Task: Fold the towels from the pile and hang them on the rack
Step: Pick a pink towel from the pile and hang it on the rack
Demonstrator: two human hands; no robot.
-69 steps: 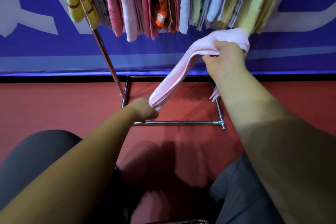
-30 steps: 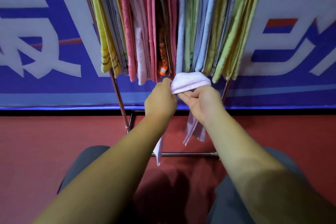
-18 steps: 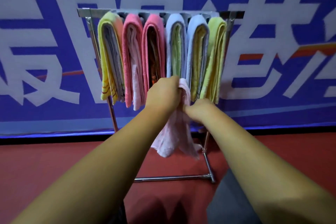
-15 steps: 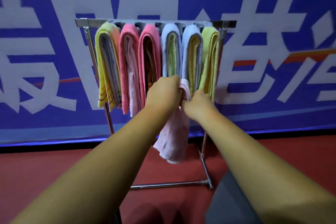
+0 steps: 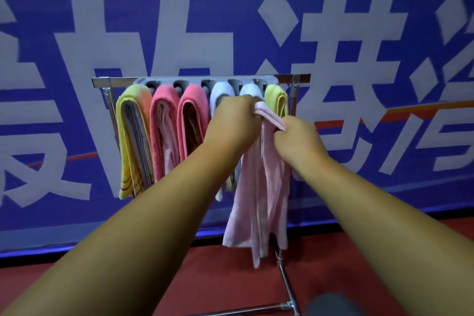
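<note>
Before the rack (image 5: 101, 82), the pink towel (image 5: 256, 200) hangs toward six o'clock. The left hand (image 5: 234, 120) grips its top fold from nine o'clock, fingers curled; the right hand (image 5: 297, 140) pinches it from four o'clock.

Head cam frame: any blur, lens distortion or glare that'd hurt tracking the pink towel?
Head view: slightly soft, banner lettering smeared, but the pink towel, left hand and right hand read clearly. Head view: wide-angle stretch balloons the forearms toward the bottom corners. Head view: even light, no glare beyond small highlights on the rack.
</note>
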